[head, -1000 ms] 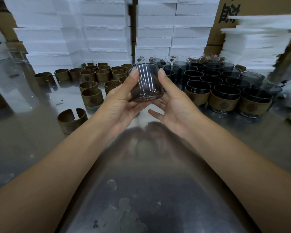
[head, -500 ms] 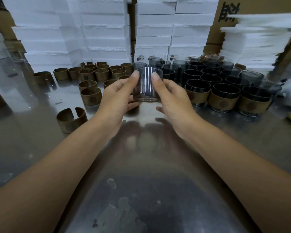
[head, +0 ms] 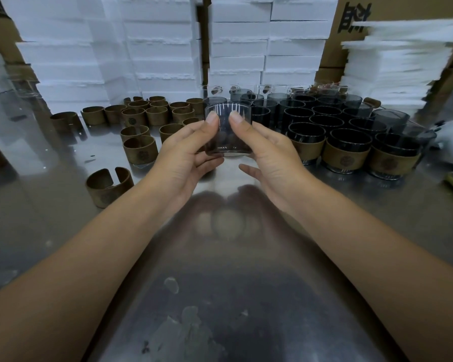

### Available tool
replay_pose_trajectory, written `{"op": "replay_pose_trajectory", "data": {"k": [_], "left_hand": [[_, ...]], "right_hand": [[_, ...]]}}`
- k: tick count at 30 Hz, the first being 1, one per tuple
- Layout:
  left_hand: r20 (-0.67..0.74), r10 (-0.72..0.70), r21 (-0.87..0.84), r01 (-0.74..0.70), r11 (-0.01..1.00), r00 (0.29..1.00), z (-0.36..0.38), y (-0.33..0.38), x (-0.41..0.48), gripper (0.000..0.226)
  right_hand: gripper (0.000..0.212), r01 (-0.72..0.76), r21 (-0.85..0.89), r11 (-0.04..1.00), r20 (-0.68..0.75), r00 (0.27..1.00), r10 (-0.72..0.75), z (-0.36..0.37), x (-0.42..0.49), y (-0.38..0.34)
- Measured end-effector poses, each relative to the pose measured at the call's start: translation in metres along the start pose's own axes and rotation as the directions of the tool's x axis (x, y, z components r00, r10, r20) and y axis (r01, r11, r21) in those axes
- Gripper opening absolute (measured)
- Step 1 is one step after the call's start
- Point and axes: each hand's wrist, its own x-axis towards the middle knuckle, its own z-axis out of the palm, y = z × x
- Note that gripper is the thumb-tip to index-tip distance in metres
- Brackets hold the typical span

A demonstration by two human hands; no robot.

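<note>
At frame centre the left hand (head: 186, 159) and right hand (head: 271, 158) pinch the smoky glass cup (head: 225, 142) above the steel table (head: 63, 218), thumbs near its rim. Best keep it upright, pressure even on the wall, before taking 1 brown sleeve (head: 140, 150) from centre left.

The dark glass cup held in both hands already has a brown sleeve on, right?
No: the head view shows the dark glass cup bare, without a sleeve, held by the left hand and right hand.

Smoky glossy glass cup (head: 228, 131), matt brown leather-look sleeves (head: 140, 149), shiny scuffed metal table (head: 220, 296).
</note>
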Motion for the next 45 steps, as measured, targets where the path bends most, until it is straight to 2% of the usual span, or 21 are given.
{"op": "replay_pose_trajectory", "data": {"k": [3,6,8,12,18,22,25,27,30,32,37,41,45], "left_hand": [[-0.003,-0.02,-0.012,0.02,1.0,1.0,0.0,0.0,0.0,0.057],[0.004,-0.034,-0.043,0.034,0.998,0.999,0.001,-0.001,0.001,0.049],[0.013,-0.029,-0.069,0.03,0.997,1.0,0.001,0.0,0.001,0.044],[0.035,0.021,-0.045,-0.019,0.999,0.999,0.003,0.001,0.0,0.053],[0.096,0.046,-0.016,-0.045,0.999,0.994,0.003,-0.002,0.0,0.052],[0.054,0.038,0.146,-0.045,0.988,0.998,0.005,-0.007,0.0,0.049],[-0.019,0.044,0.214,-0.039,0.976,0.999,0.003,-0.009,0.0,0.056],[-0.004,0.017,0.176,-0.016,0.984,1.0,0.002,-0.009,0.001,0.054],[0.059,-0.013,0.117,0.006,0.993,0.998,0.002,-0.009,0.0,0.038],[0.049,-0.006,0.089,0.002,0.996,0.999,0.002,-0.009,0.0,0.032],[0.074,-0.033,0.055,0.029,0.998,0.997,0.0,-0.007,0.0,0.036],[0.084,-0.064,0.015,0.063,0.998,0.994,0.001,-0.006,0.0,0.041],[0.091,-0.094,-0.036,0.098,0.995,0.991,0.0,-0.005,0.001,0.038]], "right_hand": [[0.015,-0.069,0.044,0.997,0.02,0.997,0.068,-0.003,0.002,0.0],[0.028,-0.114,0.104,0.988,0.017,0.993,0.113,-0.006,0.005,0.0],[0.026,-0.131,0.131,0.983,0.03,0.991,0.128,-0.008,0.006,0.0],[0.024,-0.124,0.154,0.98,0.051,0.992,0.117,-0.007,0.006,0.0],[0.05,-0.077,0.071,0.995,0.065,0.995,0.072,-0.001,0.005,0.002],[0.042,-0.076,0.012,0.997,0.011,0.997,0.076,-0.004,0.005,0.004],[0.032,-0.038,-0.009,0.999,-0.042,0.998,0.037,-0.006,0.004,0.004],[0.027,-0.001,-0.024,1.0,-0.087,0.996,-0.001,-0.004,0.004,0.004],[0.024,0.044,-0.008,0.999,-0.118,0.992,-0.044,-0.001,0.003,0.005],[0.022,0.052,0.0,0.999,-0.102,0.993,-0.052,0.0,0.003,0.004],[0.013,0.051,0.055,0.997,-0.015,0.999,-0.051,-0.003,0.002,0.003],[0.017,-0.026,0.045,0.999,0.016,1.0,0.025,-0.008,0.005,0.002],[0.022,-0.127,0.16,0.979,0.016,0.992,0.126,-0.012,0.008,0.0]]}}
